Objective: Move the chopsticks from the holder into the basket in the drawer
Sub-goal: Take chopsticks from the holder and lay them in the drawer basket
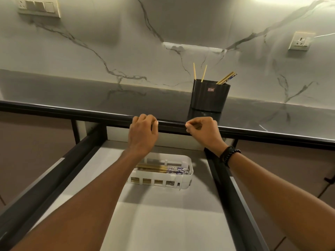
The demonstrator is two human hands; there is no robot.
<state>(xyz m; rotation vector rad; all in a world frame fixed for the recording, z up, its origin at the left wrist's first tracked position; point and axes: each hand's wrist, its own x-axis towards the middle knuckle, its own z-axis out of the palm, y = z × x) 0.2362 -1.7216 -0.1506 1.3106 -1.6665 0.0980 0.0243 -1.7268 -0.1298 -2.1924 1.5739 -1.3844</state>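
Note:
A black ribbed holder (pixel 209 97) stands on the dark counter near the marble wall. Several wooden chopsticks (pixel 226 78) lean out of it to the right, and two more stick up at its left. Below, the drawer (pixel 163 218) is pulled open. Inside it lies a white slotted basket (pixel 184 184) with chopsticks (pixel 163 168) lying lengthwise, their patterned blue-and-white ends to the right. My left hand (pixel 143 134) and my right hand (pixel 204 132) hover over the drawer's back, at the counter's front edge. Both have curled fingers and nothing visible in them.
The rounded black counter edge (pixel 72 111) runs across the view just beyond my knuckles. Dark drawer rails (pixel 224 187) flank the white drawer floor. A switch plate (pixel 39 6) and a socket (pixel 300 41) sit on the marble wall. My right wrist wears dark bead bracelets (pixel 229 154).

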